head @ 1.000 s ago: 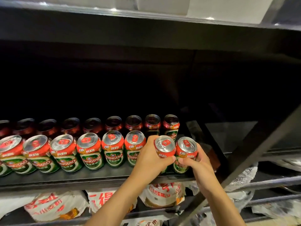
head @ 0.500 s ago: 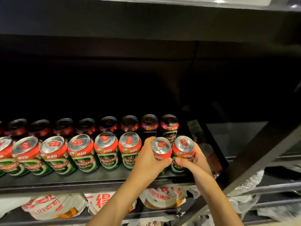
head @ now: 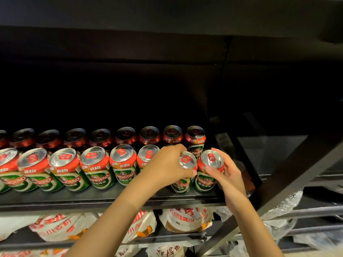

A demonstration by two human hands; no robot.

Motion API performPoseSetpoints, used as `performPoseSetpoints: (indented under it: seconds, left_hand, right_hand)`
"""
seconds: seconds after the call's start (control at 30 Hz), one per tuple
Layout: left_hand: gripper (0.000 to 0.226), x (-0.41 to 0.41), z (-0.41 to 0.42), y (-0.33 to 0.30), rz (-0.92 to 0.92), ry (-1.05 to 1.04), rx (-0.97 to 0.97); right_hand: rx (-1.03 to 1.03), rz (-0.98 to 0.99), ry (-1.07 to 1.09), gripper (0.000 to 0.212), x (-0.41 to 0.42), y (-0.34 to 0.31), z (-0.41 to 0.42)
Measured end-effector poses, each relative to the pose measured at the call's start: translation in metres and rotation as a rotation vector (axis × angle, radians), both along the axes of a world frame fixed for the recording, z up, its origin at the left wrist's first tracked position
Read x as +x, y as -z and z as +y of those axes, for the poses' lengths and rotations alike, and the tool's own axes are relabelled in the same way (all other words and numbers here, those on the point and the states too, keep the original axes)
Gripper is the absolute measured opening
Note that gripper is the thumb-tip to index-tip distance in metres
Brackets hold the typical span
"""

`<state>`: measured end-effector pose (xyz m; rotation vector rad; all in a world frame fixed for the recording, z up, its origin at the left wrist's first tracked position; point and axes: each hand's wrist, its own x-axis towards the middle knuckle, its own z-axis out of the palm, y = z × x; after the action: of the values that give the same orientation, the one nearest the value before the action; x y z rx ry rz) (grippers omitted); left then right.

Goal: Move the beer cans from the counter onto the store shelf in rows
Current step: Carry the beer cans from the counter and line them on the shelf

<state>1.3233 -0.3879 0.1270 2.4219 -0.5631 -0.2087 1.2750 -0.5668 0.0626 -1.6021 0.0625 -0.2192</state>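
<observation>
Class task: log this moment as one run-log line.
left hand: grips red-and-green beer can | right hand: grips end red-and-green beer can | both on black metal shelf, front row

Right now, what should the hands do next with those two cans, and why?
Probably let go. The left hand grips one can, the right hand the end can; both seem to stand upright on the shelf, completing the front row.

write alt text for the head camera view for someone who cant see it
Two hands each grip a red and green beer can at the right end of the front row on a dark store shelf: left hand on one can, right hand on the end can. A second row stands behind; white bags lie on the shelf below.
</observation>
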Motion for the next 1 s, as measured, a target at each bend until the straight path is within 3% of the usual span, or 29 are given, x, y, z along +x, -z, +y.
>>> performPoseSetpoints:
  seconds: [0.17, 0.37, 0.7, 0.9, 1.0]
  left_hand:
    - [0.055, 0.004, -0.001, -0.007, -0.172, 0.046, 0.21]
    - [0.054, 0.013, 0.002, -0.009, -0.262, 0.159, 0.266]
    - [0.059, 0.024, 0.008, -0.005, -0.384, 0.048, 0.358]
    - [0.062, 0.029, 0.018, -0.006, -0.214, 0.152, 0.224]
    - [0.041, 0.033, 0.021, -0.008, -0.18, 0.181, 0.166]
  right_hand:
    - [0.009, 0.009, 0.032, 0.06, 0.0, 0.0, 0.003]
    - [0.03, -0.003, 0.03, 0.055, -0.003, -0.003, 0.006]
    - [0.004, -0.065, -0.036, 0.044, 0.005, -0.005, 0.014]
    - [-0.021, -0.055, -0.041, 0.057, 0.004, -0.004, 0.015]
    - [-0.029, -0.069, 0.021, 0.055, 0.004, -0.007, 0.017]
